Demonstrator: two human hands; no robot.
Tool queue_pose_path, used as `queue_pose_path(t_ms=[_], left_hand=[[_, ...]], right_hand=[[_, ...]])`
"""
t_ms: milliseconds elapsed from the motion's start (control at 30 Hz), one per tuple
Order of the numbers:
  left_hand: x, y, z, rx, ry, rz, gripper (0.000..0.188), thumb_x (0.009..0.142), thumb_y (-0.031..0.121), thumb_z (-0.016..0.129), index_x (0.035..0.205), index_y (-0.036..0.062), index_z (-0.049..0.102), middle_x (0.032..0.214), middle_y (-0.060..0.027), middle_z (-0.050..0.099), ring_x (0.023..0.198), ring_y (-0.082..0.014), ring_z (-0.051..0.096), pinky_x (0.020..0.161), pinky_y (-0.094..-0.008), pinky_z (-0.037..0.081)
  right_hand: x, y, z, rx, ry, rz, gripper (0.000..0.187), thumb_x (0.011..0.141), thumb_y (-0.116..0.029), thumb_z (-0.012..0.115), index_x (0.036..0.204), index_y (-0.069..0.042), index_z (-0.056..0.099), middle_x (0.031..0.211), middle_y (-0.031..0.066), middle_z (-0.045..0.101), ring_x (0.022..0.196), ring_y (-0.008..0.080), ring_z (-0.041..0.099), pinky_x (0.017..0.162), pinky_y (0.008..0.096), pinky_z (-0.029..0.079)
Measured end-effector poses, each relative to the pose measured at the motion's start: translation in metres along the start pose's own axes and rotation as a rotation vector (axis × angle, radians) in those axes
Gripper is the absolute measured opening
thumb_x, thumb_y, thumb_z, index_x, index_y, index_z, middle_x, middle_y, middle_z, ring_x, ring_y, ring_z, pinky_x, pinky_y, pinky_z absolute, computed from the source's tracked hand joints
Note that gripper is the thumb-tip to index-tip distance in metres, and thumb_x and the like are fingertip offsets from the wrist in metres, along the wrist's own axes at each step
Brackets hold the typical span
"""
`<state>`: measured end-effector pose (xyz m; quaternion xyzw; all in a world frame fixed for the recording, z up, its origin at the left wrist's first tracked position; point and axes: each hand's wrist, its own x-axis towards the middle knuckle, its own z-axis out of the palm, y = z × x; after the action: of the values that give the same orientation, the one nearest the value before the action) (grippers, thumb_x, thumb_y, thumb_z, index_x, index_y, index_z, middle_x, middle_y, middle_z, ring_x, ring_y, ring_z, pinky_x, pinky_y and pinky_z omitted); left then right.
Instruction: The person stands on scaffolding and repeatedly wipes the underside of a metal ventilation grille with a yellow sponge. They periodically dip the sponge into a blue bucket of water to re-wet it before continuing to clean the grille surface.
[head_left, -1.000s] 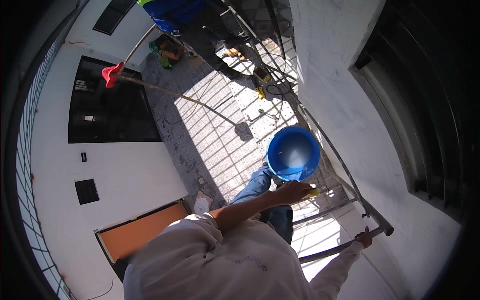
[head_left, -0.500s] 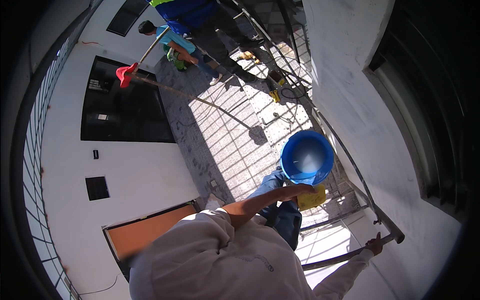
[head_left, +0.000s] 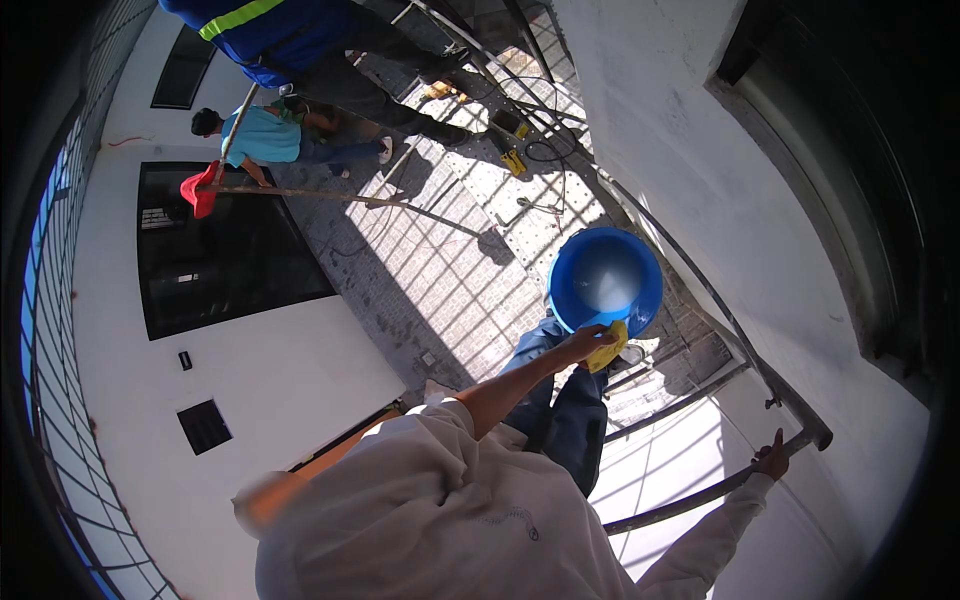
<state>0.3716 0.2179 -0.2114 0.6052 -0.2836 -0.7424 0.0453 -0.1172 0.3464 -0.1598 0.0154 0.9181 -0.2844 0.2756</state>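
Observation:
My left hand (head_left: 590, 343) grips a thin yellow sponge (head_left: 606, 352) just below the near rim of a round blue bucket (head_left: 567, 300). The sponge looks bent or tilted, and I cannot tell whether it touches the bucket. Cloudy, pale liquid sits inside the bucket. Over on the right, my right hand (head_left: 771, 460) holds a metal pipe (head_left: 705, 494) of a frame close to its corner, with one finger stretched out along it.
Far below, a person in a blue jacket (head_left: 275, 40) stands and another in a light-blue shirt (head_left: 270, 136) crouches. A pole (head_left: 345, 196) with a red cloth (head_left: 199, 190) slants across the left. Yellow tools (head_left: 513, 161) and cables lie on the tiled floor. A white wall (head_left: 680, 150) rises at right.
My left hand has lifted the yellow sponge up toward the bucket's near rim and turned it. My right hand stays on the pipe. The crouching person has leaned over; the view has shifted.

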Motion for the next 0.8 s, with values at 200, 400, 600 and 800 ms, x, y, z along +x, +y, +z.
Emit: queue_pose_path(t_ms=[200, 400, 600, 800], left_hand=[[0.088, -0.014, -0.035, 0.097, 0.055, 0.025, 0.056, 0.085, 0.044, 0.061, 0.131, 0.0135, 0.051, 0.107, -0.0104, 0.062, 0.090, -0.0210, 0.064, 0.068, -0.0377, 0.055], [0.129, -0.039, 0.001, 0.273, 0.037, 0.059, 0.055, 0.078, 0.046, 0.066, 0.121, 0.0115, 0.059, 0.107, -0.0143, 0.066, 0.097, -0.0281, 0.063, 0.083, -0.0384, 0.048], [0.159, -0.081, 0.004, 0.162, 0.055, 0.093, 0.055, 0.078, 0.043, 0.065, 0.121, 0.0095, 0.059, 0.111, -0.0182, 0.063, 0.102, -0.0302, 0.060, 0.089, -0.0384, 0.045], [0.222, -0.112, -0.034, 0.005, -0.064, 0.061, 0.049, 0.086, 0.026, 0.064, 0.129, 0.0055, 0.050, 0.098, -0.0116, 0.064, 0.084, -0.0166, 0.061, 0.074, -0.0301, 0.048]], right_hand=[[0.019, 0.013, -0.011, 0.035, -0.021, -0.025, 0.047, 0.075, -0.050, 0.074, 0.058, -0.014, 0.048, 0.051, -0.0029, 0.037, 0.044, 0.0124, 0.037, 0.047, 0.0304, 0.027], [0.049, 0.020, -0.037, -0.074, -0.026, 0.016, 0.042, 0.084, -0.053, 0.063, 0.100, -0.014, 0.070, 0.059, 0.0004, 0.047, 0.048, 0.0132, 0.047, 0.046, 0.0319, 0.039], [0.048, 0.012, -0.040, 0.086, -0.045, -0.023, 0.061, 0.078, -0.033, 0.074, 0.130, -0.008, 0.052, 0.064, 0.0131, 0.059, 0.049, 0.0272, 0.054, 0.038, 0.0431, 0.041], [0.009, 0.013, -0.056, 0.043, -0.015, -0.011, 0.030, 0.091, -0.034, 0.061, 0.071, -0.017, 0.045, 0.048, -0.0030, 0.040, 0.034, 0.0097, 0.042, 0.031, 0.0255, 0.036]])
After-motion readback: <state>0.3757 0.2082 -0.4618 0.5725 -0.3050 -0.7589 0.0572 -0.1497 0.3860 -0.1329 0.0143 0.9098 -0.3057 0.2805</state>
